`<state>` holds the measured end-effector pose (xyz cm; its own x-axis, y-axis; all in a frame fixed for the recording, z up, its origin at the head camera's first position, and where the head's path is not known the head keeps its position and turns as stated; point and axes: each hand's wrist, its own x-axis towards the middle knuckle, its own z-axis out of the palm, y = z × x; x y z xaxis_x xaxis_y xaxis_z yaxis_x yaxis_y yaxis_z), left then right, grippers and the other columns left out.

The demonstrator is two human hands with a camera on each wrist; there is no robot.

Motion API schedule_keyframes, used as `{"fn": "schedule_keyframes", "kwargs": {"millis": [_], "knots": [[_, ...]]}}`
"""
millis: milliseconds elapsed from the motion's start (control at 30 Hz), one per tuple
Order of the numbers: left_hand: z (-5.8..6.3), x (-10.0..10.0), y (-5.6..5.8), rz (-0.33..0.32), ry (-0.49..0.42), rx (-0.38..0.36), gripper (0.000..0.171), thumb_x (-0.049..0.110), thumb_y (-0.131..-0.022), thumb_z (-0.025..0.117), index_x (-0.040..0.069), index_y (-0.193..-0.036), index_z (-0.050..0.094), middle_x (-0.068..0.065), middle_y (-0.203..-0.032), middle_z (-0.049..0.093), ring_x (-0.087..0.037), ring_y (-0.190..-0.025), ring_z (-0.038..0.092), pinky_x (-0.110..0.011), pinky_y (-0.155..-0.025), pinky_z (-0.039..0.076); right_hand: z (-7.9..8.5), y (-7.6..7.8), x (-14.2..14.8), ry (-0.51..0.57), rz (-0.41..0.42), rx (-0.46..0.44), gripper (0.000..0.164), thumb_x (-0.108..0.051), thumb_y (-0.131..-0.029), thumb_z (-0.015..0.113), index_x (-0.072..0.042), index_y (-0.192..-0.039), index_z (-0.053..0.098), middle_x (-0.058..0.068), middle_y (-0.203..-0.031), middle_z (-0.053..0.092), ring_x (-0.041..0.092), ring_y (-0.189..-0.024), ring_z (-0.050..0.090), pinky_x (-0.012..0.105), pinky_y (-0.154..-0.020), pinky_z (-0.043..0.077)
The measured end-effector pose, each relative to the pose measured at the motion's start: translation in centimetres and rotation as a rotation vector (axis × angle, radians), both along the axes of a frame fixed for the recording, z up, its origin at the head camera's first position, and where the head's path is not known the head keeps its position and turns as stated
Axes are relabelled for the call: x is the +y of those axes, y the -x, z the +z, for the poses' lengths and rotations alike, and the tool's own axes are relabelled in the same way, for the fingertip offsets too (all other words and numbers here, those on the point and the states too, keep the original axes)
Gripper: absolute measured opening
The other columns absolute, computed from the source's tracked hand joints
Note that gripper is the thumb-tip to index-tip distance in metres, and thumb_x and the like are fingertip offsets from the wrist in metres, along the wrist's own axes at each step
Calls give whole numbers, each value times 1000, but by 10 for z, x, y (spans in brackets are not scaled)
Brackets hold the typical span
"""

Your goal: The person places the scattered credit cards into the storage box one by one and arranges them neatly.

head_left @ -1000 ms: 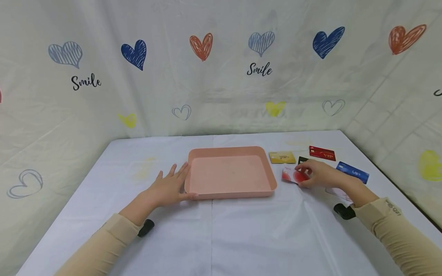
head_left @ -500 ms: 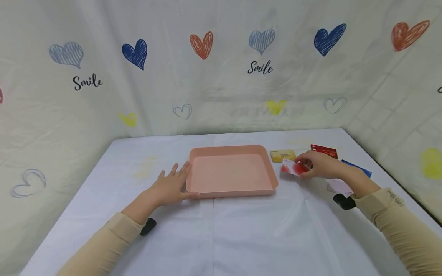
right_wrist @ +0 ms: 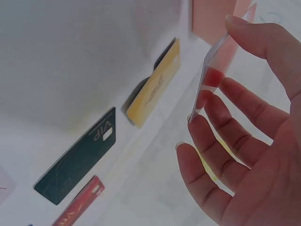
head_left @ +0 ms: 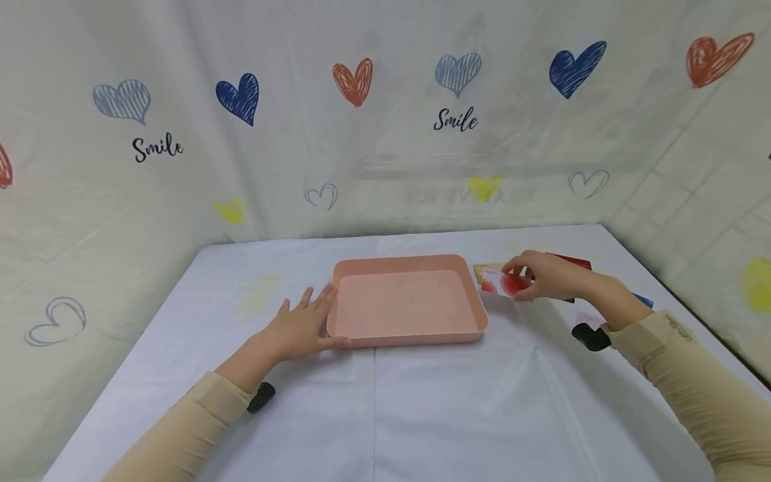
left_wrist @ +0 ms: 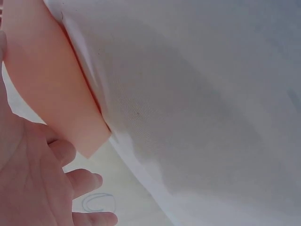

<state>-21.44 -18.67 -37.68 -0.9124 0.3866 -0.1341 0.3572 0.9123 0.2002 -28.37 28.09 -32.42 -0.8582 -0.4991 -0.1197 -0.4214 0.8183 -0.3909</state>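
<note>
My right hand [head_left: 545, 274] pinches a white and pink card with a red round print [head_left: 496, 282], holding it just off the cloth to the right of the tray. In the right wrist view that card [right_wrist: 214, 70] sits tilted between thumb and fingertips. A shallow pink rectangular tray [head_left: 409, 304] lies mid-table, with nothing in it. My left hand [head_left: 298, 328] rests at the tray's left end, fingers spread along that side and thumb on the front left corner. Close under the right hand lie a yellow card [right_wrist: 157, 89] and a dark green VIP card [right_wrist: 80, 155].
A red card [head_left: 569, 260] lies behind the right hand. A blue card [head_left: 644, 300] shows partly past the right wrist, and a pale pink card [head_left: 589, 318] lies beneath it. White cloth covers the table [head_left: 434, 408]; a heart-printed curtain [head_left: 385, 147] hangs behind.
The right hand has lifted the white and pink card off the table and moved it a little left and back, over the yellow card's edge. The left hand keeps its place on the tray.
</note>
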Motion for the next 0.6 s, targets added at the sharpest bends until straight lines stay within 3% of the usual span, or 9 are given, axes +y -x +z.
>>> {"fn": "schedule_keyframes", "kwargs": {"millis": [600], "knots": [[2,0,-1,-6,0,-5,110,76,-90,55,7,-165,13,-7,-172,9,-43,-154,10,-75,-114,12,3,13,-46,-27,78,14,46,-16,-85,84,-1,-126,67,7,-104,61,25,-95,58,40,-82,55]]}}
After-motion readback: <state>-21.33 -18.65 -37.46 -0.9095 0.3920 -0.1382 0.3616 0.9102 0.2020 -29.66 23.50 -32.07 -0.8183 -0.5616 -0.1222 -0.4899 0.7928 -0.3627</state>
